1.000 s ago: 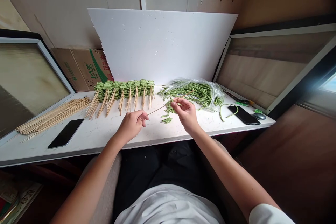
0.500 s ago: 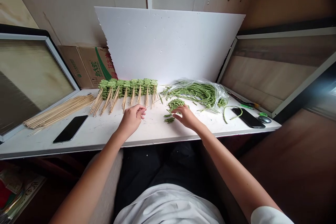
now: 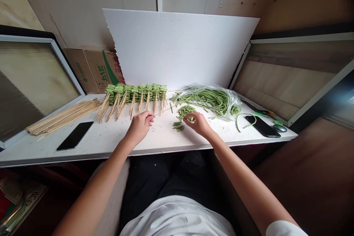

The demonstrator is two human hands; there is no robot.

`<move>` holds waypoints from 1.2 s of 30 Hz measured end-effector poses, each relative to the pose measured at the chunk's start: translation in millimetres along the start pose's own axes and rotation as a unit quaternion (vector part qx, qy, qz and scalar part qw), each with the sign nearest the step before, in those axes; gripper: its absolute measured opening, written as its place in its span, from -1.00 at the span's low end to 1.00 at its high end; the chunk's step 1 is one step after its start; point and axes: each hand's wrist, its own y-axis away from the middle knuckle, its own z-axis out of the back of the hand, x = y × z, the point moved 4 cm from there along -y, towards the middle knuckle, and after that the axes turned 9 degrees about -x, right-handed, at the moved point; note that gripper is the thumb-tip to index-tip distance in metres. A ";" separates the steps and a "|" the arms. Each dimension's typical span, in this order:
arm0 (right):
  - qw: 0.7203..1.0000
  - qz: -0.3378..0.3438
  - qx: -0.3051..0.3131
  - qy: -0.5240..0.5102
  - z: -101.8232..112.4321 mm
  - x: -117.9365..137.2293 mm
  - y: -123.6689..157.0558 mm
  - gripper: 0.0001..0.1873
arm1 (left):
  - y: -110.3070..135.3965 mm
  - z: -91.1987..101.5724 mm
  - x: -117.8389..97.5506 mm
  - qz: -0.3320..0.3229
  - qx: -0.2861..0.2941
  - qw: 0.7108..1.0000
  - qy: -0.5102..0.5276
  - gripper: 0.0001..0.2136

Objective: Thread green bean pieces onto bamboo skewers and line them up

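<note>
While L hand (image 3: 139,127) pinches a bamboo skewer (image 3: 163,111) tight at the fingertips, R hand (image 3: 199,123) curls nearly shut just past cut long-bean pieces (image 3: 184,110), grip on any piece unclear.

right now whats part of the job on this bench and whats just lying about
Part of the job: left hand holding a wooden skewer; right hand at the cut green beans; row of beans on skewers; long green beans in a plastic bag; bundle of bare skewers

Just lying about: black smartphone; second black smartphone; cardboard box; white foam board
</note>
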 end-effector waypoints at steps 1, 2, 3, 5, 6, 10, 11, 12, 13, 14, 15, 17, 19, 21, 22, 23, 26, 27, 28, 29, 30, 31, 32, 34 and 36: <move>0.999 -0.026 -0.021 -0.034 3.4 0.2 -1.9 -0.76 | 0.4 -0.3 -0.1 -0.002 0.000 1.000 0.002 -0.80; 0.995 -0.057 -0.040 -0.072 6.5 -0.1 -3.8 -0.71 | 0.8 -0.8 -0.3 -0.004 0.000 1.000 0.005 -0.80; 0.988 -0.090 -0.055 -0.112 9.1 -0.7 -5.3 -0.65 | 1.2 -1.3 -0.6 -0.006 0.000 1.000 0.007 -0.80; 0.968 -0.152 -0.068 -0.189 12.2 -1.4 -7.7 -0.58 | 1.8 -2.1 -1.8 -0.012 -0.001 1.000 0.007 -0.80; 0.956 -0.175 -0.069 -0.225 13.1 -1.0 -8.5 -0.57 | 1.8 -2.2 -2.7 -0.016 -0.003 1.000 0.004 -0.80; 0.913 -0.214 -0.090 -0.336 18.1 4.7 -10.8 -0.62 | 0.7 1.0 -8.6 -0.042 -0.032 0.998 -0.019 -0.81; 0.905 -0.217 -0.103 -0.351 19.8 6.6 -11.1 -0.63 | 0.6 2.2 -10.3 -0.046 -0.038 0.998 -0.024 -0.81; 0.899 -0.218 -0.117 -0.361 21.5 8.5 -11.3 -0.64 | 0.5 3.2 -11.9 -0.047 -0.043 0.998 -0.027 -0.81; 0.894 -0.219 -0.129 -0.369 22.9 10.4 -11.4 -0.64 | 0.7 4.0 -13.4 -0.048 -0.044 0.997 -0.029 -0.81; 0.891 -0.219 -0.135 -0.375 23.7 12.3 -11.5 -0.65 | 0.9 4.5 -14.8 -0.048 -0.044 0.997 -0.030 -0.81; 0.889 -0.219 -0.136 -0.379 24.0 14.1 -11.5 -0.64 | 1.3 4.9 -16.3 -0.049 -0.044 0.997 -0.030 -0.81; 0.886 -0.220 -0.129 -0.387 23.4 16.6 -11.6 -0.60 | 2.1 5.4 -18.8 -0.052 -0.046 0.997 -0.031 -0.81; 0.882 -0.220 -0.128 -0.397 22.6 16.7 -11.5 -0.55 | 2.7 5.5 -20.6 -0.053 -0.050 0.997 -0.031 -0.81; 0.872 -0.225 -0.132 -0.415 21.7 14.6 -11.3 -0.53 | 3.0 5.3 -21.9 -0.054 -0.053 0.997 -0.028 -0.81; 0.865 -0.227 -0.134 -0.427 21.2 13.3 -11.1 -0.52 | 3.1 5.2 -22.4 -0.054 -0.053 0.997 -0.027 -0.81; 0.857 -0.230 -0.134 -0.441 20.4 12.3 -11.0 -0.54 | 3.2 5.0 -22.8 -0.056 -0.054 0.997 -0.026 -0.81; 0.838 -0.231 -0.118 -0.480 17.5 12.6 -10.2 -0.61 | 3.8 4.5 -23.3 -0.059 -0.053 0.996 -0.028 -0.80; 0.833 -0.231 -0.110 -0.490 16.4 13.8 -9.8 -0.64 | 4.1 4.3 -23.2 -0.060 -0.052 0.996 -0.030 -0.80; 0.830 -0.231 -0.101 -0.497 15.2 15.2 -9.5 -0.66 | 4.3 4.1 -23.0 -0.062 -0.051 0.996 -0.032 -0.80; 0.828 -0.232 -0.093 -0.502 14.2 16.7 -9.1 -0.67 | 4.5 4.0 -22.8 -0.064 -0.051 0.996 -0.033 -0.79; 0.827 -0.233 -0.087 -0.505 13.4 18.0 -8.7 -0.67 | 4.6 3.9 -22.6 -0.067 -0.052 0.996 -0.035 -0.79; 0.826 -0.234 -0.082 -0.506 12.8 19.0 -8.5 -0.67 | 4.7 3.9 -22.4 -0.070 -0.053 0.996 -0.036 -0.79; 0.827 -0.236 -0.079 -0.505 12.3 19.6 -8.3 -0.67 | 4.6 4.0 -22.3 -0.072 -0.056 0.995 -0.037 -0.79; 0.828 -0.238 -0.079 -0.502 12.0 19.8 -8.2 -0.66 | 4.3 4.3 -22.1 -0.076 -0.060 0.994 -0.040 -0.79; 0.826 -0.240 -0.080 -0.504 11.9 19.6 -8.2 -0.66 | 4.0 4.3 -21.7 -0.077 -0.062 0.994 -0.042 -0.79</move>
